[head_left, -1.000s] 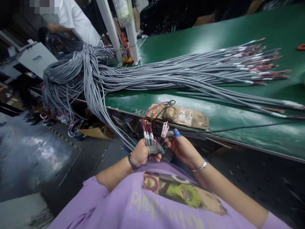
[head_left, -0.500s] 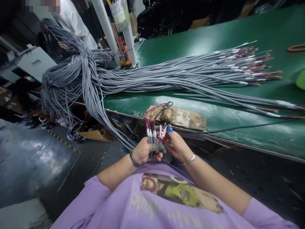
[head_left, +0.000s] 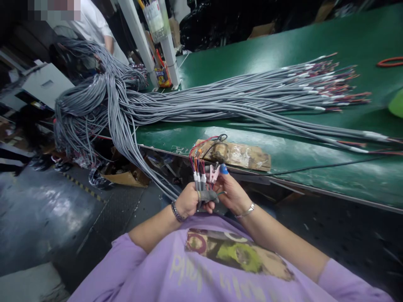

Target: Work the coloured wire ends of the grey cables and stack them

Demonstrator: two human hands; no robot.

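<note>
My left hand (head_left: 189, 199) is closed around several grey cables (head_left: 198, 182). Their white-sleeved ends point up, with thin coloured wires (head_left: 197, 163) fanning out above. A grey covering (head_left: 208, 196) lies across the cables, apparently on that hand's thumb. Close beside it, my right hand (head_left: 233, 191) is closed, with a blue cover on its thumb tip. It pinches a pale pink, clip-like piece (head_left: 214, 173) next to the cable ends. A few thin wires show below this piece, and the other fingertips are partly hidden.
A long bundle of grey cables (head_left: 214, 100) lies across the green table (head_left: 330, 167) and hangs over its left end. By the near edge sits a taped cardboard piece (head_left: 245, 155) with red and black leads. A person in a white top (head_left: 94, 25) stands at the far left.
My right hand has shifted very slightly, still holding the pale piece. My left hand keeps its grip. At the far left, the person's arm and the cables there have moved.
</note>
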